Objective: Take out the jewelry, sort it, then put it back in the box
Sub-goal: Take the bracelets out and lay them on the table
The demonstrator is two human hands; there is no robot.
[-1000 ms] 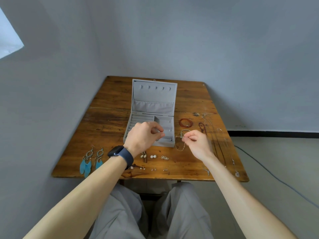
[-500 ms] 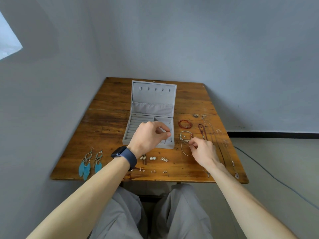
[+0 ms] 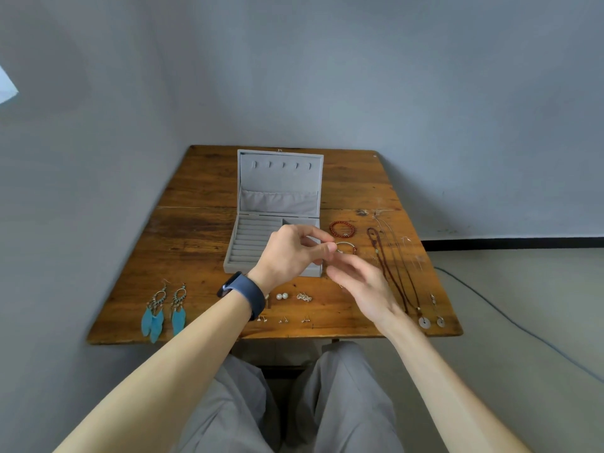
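A grey jewelry box [image 3: 253,246] stands open mid-table with its lid upright. My left hand [image 3: 291,255], with a dark watch on the wrist, hovers over the box's right half. Its thumb and forefinger meet at the left end of a thin bangle [image 3: 347,245], which lies just right of the box. My right hand [image 3: 362,284] hangs blurred below the bangle, fingers loosely stretched and holding nothing. A red bead bracelet [image 3: 341,229] lies behind the bangle. Further right, long necklaces [image 3: 394,269] stretch toward me.
Along the wooden table [image 3: 196,223] near its front edge lie two blue feather earrings [image 3: 163,310], pearl studs [image 3: 281,296] and several tiny studs [image 3: 284,319]. Grey walls close in behind and on the left. A cable [image 3: 510,318] runs over the floor on the right.
My left hand moved right from over the box to the bangle. My right hand set the thin chain on the table, opened and drew back a little toward me.
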